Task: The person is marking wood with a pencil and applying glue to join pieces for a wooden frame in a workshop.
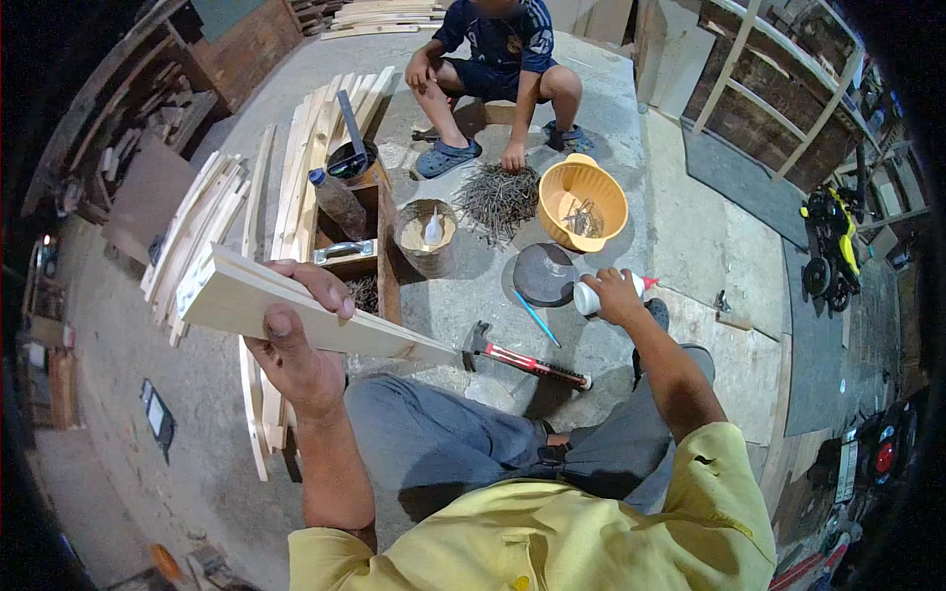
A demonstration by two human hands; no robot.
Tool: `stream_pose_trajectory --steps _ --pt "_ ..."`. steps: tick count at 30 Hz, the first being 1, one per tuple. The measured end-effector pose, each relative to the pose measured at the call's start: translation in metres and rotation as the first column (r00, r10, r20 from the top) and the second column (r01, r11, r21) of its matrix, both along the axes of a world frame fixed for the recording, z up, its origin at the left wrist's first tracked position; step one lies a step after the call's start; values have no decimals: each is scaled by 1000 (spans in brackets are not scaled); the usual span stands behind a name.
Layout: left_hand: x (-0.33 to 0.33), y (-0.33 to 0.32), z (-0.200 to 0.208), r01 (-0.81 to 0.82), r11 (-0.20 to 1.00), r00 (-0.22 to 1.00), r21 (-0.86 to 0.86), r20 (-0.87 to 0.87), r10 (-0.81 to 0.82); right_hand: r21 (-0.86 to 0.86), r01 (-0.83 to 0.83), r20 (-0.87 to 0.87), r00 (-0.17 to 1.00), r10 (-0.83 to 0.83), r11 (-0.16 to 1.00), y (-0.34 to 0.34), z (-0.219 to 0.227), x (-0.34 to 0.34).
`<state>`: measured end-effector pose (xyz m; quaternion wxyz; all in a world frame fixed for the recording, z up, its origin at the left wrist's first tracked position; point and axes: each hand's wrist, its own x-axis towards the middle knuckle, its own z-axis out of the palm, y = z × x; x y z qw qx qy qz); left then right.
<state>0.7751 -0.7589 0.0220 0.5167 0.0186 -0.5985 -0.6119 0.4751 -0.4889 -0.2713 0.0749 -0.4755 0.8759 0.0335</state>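
Observation:
My left hand (304,366) is closed around pale wooden boards (330,325), which appear stacked flat together and point away to the right. In my right hand (619,297) is a white squeeze bottle (586,298) with a red tip, held tilted on its side. Between my hands a claw hammer (527,363) with a red and black handle lies on the floor. Just beyond it are a blue pencil-like stick (537,319) and a dark round slab (544,275). A heap of nails (499,200) sits farther off, beside a yellow basin (569,177) with some nails inside.
Another person (498,49) squats opposite, one hand at the nail heap. A wooden toolbox (388,271) and a bucket (427,260) holding a small white bottle (433,231) stand ahead. Long wooden strips (305,148) lie at left. A phone-like device (156,414) is on the floor.

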Motion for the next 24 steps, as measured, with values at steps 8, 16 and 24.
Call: stream_pose_trajectory --steps 8,16,24 --pt "-7 0 0 -9 995 998 -103 60 15 -161 -64 -68 996 53 985 1 -10 -14" --pt "-6 3 -1 6 996 999 -88 51 -1 -85 -154 -84 986 147 984 3 -20 -9" --pt "-4 5 -2 13 995 999 -95 41 -9 89 -42 14 999 41 995 4 -2 -2"
